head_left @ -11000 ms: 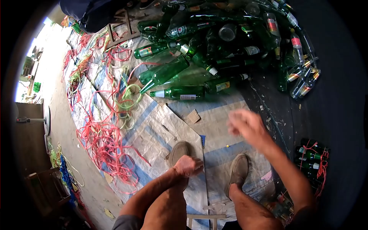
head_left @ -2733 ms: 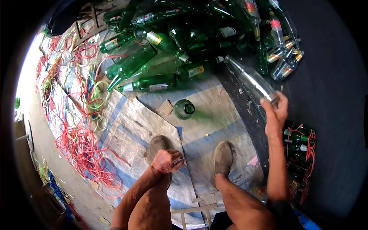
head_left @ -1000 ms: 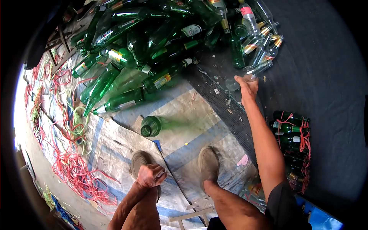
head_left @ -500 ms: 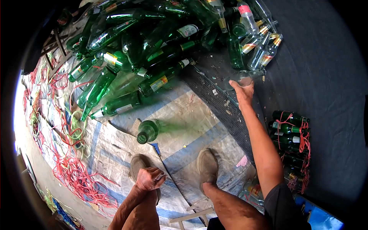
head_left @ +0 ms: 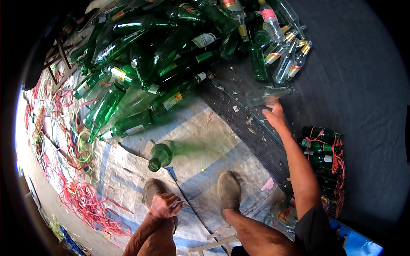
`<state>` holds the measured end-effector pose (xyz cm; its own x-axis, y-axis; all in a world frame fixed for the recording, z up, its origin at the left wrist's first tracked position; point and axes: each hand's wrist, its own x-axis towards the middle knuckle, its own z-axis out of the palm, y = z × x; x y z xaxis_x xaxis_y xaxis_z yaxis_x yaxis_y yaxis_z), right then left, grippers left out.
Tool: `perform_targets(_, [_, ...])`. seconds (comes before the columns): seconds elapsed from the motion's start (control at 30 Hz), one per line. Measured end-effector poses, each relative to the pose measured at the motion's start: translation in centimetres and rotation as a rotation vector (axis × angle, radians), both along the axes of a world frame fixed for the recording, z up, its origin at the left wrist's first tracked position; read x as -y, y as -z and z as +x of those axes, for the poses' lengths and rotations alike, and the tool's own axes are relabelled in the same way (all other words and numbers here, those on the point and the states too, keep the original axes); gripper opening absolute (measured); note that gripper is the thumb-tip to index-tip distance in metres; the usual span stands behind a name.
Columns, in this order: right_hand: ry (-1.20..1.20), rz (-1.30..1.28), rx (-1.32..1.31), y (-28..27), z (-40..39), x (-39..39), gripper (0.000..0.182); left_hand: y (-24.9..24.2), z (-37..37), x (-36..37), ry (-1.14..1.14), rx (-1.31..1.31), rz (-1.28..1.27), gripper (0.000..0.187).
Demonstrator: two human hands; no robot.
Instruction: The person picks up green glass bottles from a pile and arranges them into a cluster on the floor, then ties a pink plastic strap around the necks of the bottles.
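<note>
A clear glass bottle (head_left: 256, 97) lies on its side on the dark mat, its neck toward the right. My right hand (head_left: 276, 115) reaches to its near side; the thumb stands away from the glass, and the fingertips are at the bottle, slightly blurred. Above my left knee, my left hand (head_left: 165, 205) is curled closed; whatever small pale thing may be between its fingers cannot be made out. A green bottle (head_left: 161, 155) stands upright on the sheet in front of my left shoe. Beyond it is a heap of green bottles (head_left: 141, 55).
Clear bottles with gold necks (head_left: 285, 64) lie at the far right of the heap. Green bottles bound with pink string (head_left: 322, 149) lie by my right arm. Tangled pink string (head_left: 87, 200) covers the left side. A bluish screen (head_left: 361, 243) shows at the lower right.
My right thumb has come away from the clear bottle, and the hand has drawn back a little toward me. The bottle lies on the mat. My left hand keeps its closed pose.
</note>
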<state>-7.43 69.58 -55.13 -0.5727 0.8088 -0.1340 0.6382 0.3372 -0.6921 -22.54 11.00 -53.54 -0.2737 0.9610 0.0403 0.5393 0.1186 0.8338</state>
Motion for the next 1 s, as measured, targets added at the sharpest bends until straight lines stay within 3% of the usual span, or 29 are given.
perform_targets(0.1, [0.111,-0.055,-0.025,1.8,0.7,-3.4,0.052,-0.1,0.0,0.0,0.005,0.005,-0.015,0.018])
perform_targets(0.17, [0.078,0.121,0.057,5.4,1.8,-8.5,0.041,-0.1,0.0,-0.2,0.007,0.01,-0.012,0.018])
perform_targets(0.23, [0.099,0.159,0.032,1.4,-0.9,-6.9,0.027,-0.3,-0.1,-0.3,0.011,0.015,-0.017,0.018])
perform_targets(0.33, [-0.234,0.587,-0.104,2.8,-2.3,-10.6,0.034,-0.4,-0.2,-0.4,0.018,0.02,-0.026,0.018])
perform_targets(0.37, [0.014,0.138,-0.014,1.4,-3.2,-10.8,0.056,-0.3,-0.3,-0.4,0.018,0.021,-0.022,0.018])
perform_targets(0.47, [0.045,0.035,-0.188,2.6,-4.9,-12.0,0.079,-0.3,-0.3,-0.3,0.017,0.031,-0.031,0.018])
perform_targets(0.63, [-0.1,-0.026,-0.039,2.0,-6.7,-12.7,0.104,-0.2,-0.5,-0.7,0.021,0.039,-0.022,0.018])
perform_targets(0.87, [-0.149,-0.048,-0.043,2.9,-8.3,-13.6,0.09,-0.2,-1.0,-0.8,0.054,0.032,-0.024,0.018])
perform_targets(1.0, [-0.144,0.007,-0.008,2.0,-8.7,-12.7,0.071,-0.3,-1.1,-0.9,0.064,0.036,-0.023,0.018])
